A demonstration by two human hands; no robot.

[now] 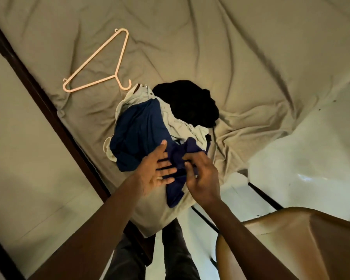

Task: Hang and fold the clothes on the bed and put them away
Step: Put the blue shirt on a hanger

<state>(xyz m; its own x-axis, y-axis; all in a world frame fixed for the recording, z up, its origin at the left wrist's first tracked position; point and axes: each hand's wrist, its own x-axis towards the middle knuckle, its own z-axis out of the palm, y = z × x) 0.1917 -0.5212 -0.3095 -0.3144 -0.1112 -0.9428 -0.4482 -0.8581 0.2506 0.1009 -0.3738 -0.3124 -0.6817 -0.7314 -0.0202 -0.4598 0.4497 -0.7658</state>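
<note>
– Clothes [150, 126]: how far is the work with them?

– In my judgement it is only at the start. They lie in one loose heap on the bed [230, 57], near its corner at 6 o'clock of the mattress. No piece looks folded or hung.

– Which pieces do you see?

– Nearest is a violet-blue garment [175, 186], whose end hangs a little over the bed edge. Touching it at 11 o'clock is a navy garment [137, 134]. Pale trousers [170, 114] lie partly under both. At 1 o'clock of the heap, farthest, is a black garment [190, 104]. Beyond, at 10 o'clock from the heap and just apart from it, a hanger [115, 76] lies bare on the sheet.

– And the grip?

– Both hands are at the 6 o'clock side of the heap. The left hand [154, 174] is spread, its fingers straight and apart, and it holds nothing. It is over the seam between the navy and violet-blue pieces; I cannot tell if it touches the cloth. The right hand [202, 180] has its grip closed: the fingers [188, 157] are curled, and the thumb and forefinger seem to pinch a fold of the violet-blue garment.

– So what is left?

– Nearly everything, I think: to separate each piece, fold it or hang it, and put it away. The place for storing is not in view.
</note>
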